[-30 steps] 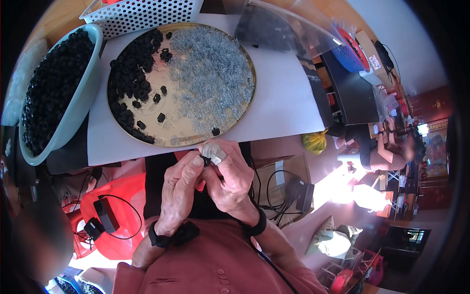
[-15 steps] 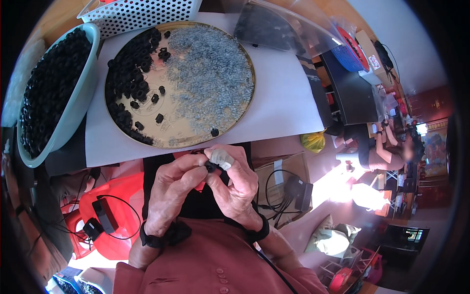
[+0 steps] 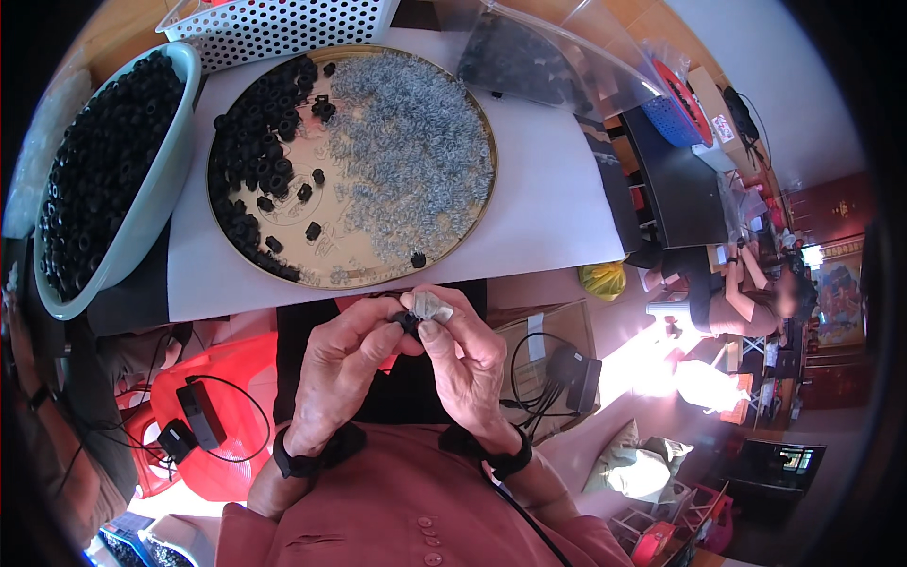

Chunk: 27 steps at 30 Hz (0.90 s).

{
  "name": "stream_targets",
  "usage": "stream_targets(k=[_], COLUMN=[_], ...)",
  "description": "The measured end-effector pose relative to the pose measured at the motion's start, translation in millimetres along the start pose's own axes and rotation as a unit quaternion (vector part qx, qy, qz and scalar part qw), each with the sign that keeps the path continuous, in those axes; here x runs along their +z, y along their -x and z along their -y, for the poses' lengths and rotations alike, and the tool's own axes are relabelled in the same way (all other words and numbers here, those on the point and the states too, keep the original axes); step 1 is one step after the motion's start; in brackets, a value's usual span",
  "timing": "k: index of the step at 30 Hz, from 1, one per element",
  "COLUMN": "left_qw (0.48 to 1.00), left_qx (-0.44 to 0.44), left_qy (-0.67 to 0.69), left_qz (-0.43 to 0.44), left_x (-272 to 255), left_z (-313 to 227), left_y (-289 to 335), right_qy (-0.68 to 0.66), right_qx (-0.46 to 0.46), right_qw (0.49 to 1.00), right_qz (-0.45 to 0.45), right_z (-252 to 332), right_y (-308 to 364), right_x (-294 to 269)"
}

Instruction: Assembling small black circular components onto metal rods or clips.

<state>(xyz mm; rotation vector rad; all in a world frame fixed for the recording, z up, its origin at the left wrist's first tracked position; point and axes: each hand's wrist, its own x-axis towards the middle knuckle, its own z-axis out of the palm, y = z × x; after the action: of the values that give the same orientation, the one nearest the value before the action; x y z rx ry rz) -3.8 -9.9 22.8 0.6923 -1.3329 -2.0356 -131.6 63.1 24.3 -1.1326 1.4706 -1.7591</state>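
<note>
Both hands meet in front of my chest, just below the table's near edge. Between the fingertips sits a small black ring-like plastic part. My left hand pinches it from the left, thumb and forefinger closed. My right hand grips it from the other side, with a pale wrap round one finger. Whether a small metal piece is also in the fingers is hidden. Beyond the hands lies a round gold tray, with black plastic parts on its left and a heap of small silvery metal pieces on its right.
A pale green basin full of black parts stands at the left. Behind the tray are a white perforated basket and a clear plastic box. A red stool with cables stands below left. Another person sits far right.
My right thumb has shifted up against the black part, and the right hand has turned slightly. The part stays between both hands. The whole view has moved a little.
</note>
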Motion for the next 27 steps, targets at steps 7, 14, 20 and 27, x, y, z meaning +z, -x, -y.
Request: stream_targets(k=[7, 14, 20, 27], left_qw=[0.999, 0.998, 0.984, 0.984], left_qx=[-0.003, -0.035, -0.084, -0.101], left_qy=[-0.042, 0.059, 0.156, 0.144], left_qz=[0.005, 0.002, -0.002, -0.017], left_x=[1.5, -7.7, -7.6, -10.0], left_z=[-4.5, 2.5, 4.4, 12.4], left_y=[2.8, 0.1, -0.6, -5.1], right_qy=[0.057, 0.115, 0.127, 0.188], right_qx=[-0.031, -0.077, -0.123, -0.219], right_qw=[0.998, 0.987, 0.982, 0.957], right_qz=[0.006, 0.084, 0.066, 0.019], right_z=[-4.5, 1.7, -7.5, -27.7], right_y=[-2.1, -5.6, -4.6, -10.8], right_x=[-2.1, -10.5, -5.5, -3.1])
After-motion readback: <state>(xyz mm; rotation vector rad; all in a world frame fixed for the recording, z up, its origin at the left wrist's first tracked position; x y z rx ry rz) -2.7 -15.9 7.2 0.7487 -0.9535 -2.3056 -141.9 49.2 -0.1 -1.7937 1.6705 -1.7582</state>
